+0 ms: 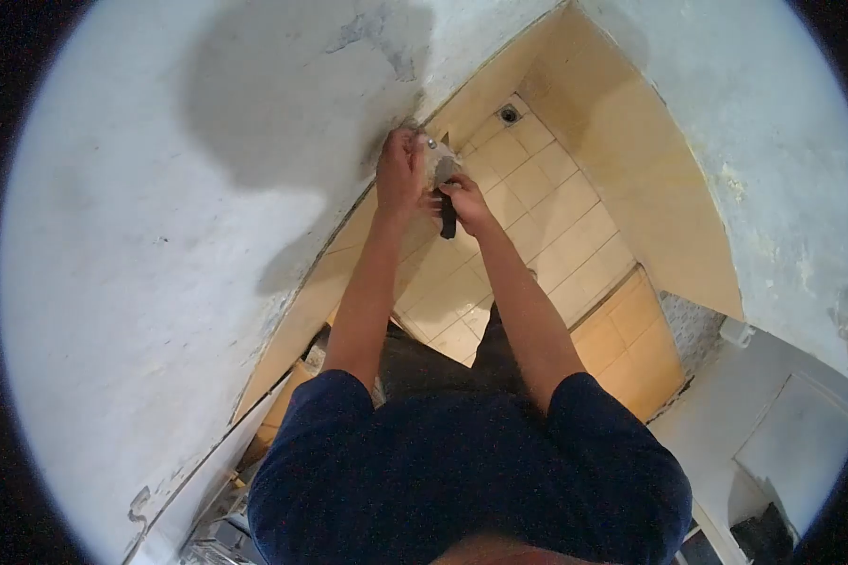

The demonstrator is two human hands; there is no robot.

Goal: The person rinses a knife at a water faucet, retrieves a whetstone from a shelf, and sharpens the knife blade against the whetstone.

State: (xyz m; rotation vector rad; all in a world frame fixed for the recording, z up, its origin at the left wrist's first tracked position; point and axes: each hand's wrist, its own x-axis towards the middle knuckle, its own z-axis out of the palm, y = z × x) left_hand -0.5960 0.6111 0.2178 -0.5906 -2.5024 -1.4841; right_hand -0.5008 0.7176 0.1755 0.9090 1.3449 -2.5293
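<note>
My right hand (464, 201) is closed around the black handle of a scraper (448, 222). Its grey blade points up toward the wall, and the tip is hard to make out. Close by on the left, my left hand (401, 169) is held against the edge where the painted wall (226, 226) meets the tan tiles. The fingers of that hand are curled together; whatever they hold is hidden. Between the hands sits a small round metal piece (432, 144) on a pale, rough patch.
Below lies a tan tiled floor (546, 202) with a round drain (509, 115) in the far corner. Tan tiling (631, 132) lines the lower right wall. Peeling paint marks the left wall. A white door (801, 443) stands at lower right, and grey clutter (221, 541) at lower left.
</note>
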